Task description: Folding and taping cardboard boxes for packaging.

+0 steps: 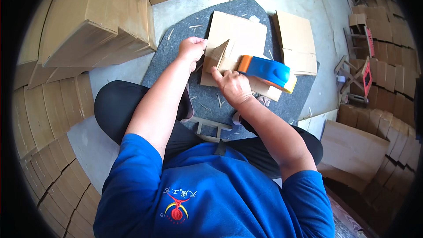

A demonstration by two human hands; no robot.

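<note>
A tan cardboard carton point(236, 33) with folded flaps lies on a dark grey mat. At its left edge is my left hand point(192, 53), thumb and fingers pinched together; whatever is between the fingertips is too small to make out. A small flap point(219, 53) stands up at the carton's near left. My right hand point(235, 87) rests at the near side, one digit stretched toward that flap and the others bent over the cardboard, their tips partly hidden. Just beyond its knuckles, on the carton, is a blue and orange tape dispenser point(269, 70), apparently not gripped.
Another flat cardboard piece point(295, 39) lies right of the carton. Scraps litter the mat point(176, 57). Large cartons point(88, 26) rise at the left, with stacked cardboard point(48, 110) nearer. More stacks point(387, 31) and folding stools point(359, 77) stand at the right. A low frame point(207, 125) is between my legs.
</note>
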